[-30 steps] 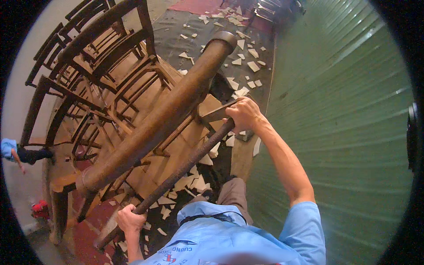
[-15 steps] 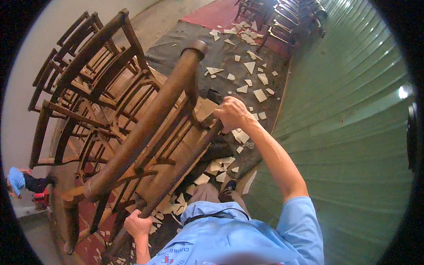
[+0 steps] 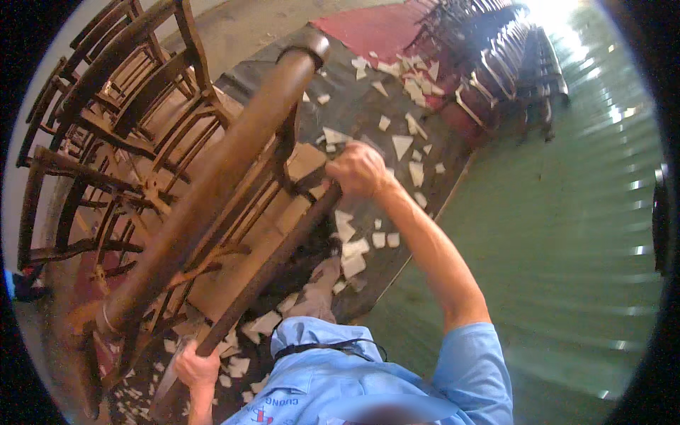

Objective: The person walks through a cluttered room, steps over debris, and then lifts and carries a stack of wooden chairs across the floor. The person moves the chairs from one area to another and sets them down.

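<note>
Brown wood fills the left half of the view: a dark-stained wooden chair (image 3: 212,191) with a thick rounded top rail lies tipped toward the person, its rail running from upper right to lower left. The right hand (image 3: 359,170) is clenched around the upper end of a slimmer dark wooden bar of the chair (image 3: 273,265), just where it meets the frame. The left hand (image 3: 195,368) grips the lower end of that same bar, close to the person's chest, fingers wrapped around it.

Behind the held chair, more brown wooden chairs (image 3: 85,142) with curved spindles stand stacked close together at the left. Under the chair lies a dark mat on the floor (image 3: 354,106), scattered with pale, torn, angular scraps of paper or card (image 3: 354,244); they are blank as far as can be seen. A flat tan cardboard sheet (image 3: 297,170) lies beneath the chair frame. A red floor patch (image 3: 375,28) shows at the top, beside a row of dark metal-framed chairs (image 3: 496,64). Green painted floor (image 3: 552,234) stretches along the right. The person wears a light blue shirt (image 3: 397,375) with a small printed mark on the chest.
</note>
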`<state>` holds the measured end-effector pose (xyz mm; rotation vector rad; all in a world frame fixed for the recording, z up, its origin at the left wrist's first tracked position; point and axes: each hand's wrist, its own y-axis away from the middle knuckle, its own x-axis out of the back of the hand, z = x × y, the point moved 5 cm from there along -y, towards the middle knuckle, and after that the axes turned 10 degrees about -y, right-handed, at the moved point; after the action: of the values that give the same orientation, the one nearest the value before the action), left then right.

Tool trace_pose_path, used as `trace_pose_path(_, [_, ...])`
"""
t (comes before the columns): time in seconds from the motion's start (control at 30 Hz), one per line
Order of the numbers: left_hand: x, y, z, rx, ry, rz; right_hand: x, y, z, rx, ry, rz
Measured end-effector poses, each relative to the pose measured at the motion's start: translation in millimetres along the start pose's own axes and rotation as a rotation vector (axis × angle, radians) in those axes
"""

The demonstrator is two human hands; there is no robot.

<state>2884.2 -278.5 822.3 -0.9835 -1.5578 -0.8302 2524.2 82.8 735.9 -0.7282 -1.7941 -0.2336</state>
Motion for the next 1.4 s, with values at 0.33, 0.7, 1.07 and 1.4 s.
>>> trace_pose_path(0.33, [3, -148, 92, 0.126, 0.153, -0.234, 21, -137, 166, 0.078, -0.044, -0.074])
trace_pose_path(0.7, [9, -329, 193, 0.253, 0.126, -0.074, 37, -338, 361, 0.214, -0.058, -0.105])
trace_pose_path(1.07, [62, -534, 325, 0.504, 0.107, -0.332, 83, -541, 526, -0.25, -0.368, -0.244])
trace_pose_path(1.4, [69, -641, 372, 0.768, 0.37, 0.316, 121, -709, 609, 0.436, 0.175, -0.254])
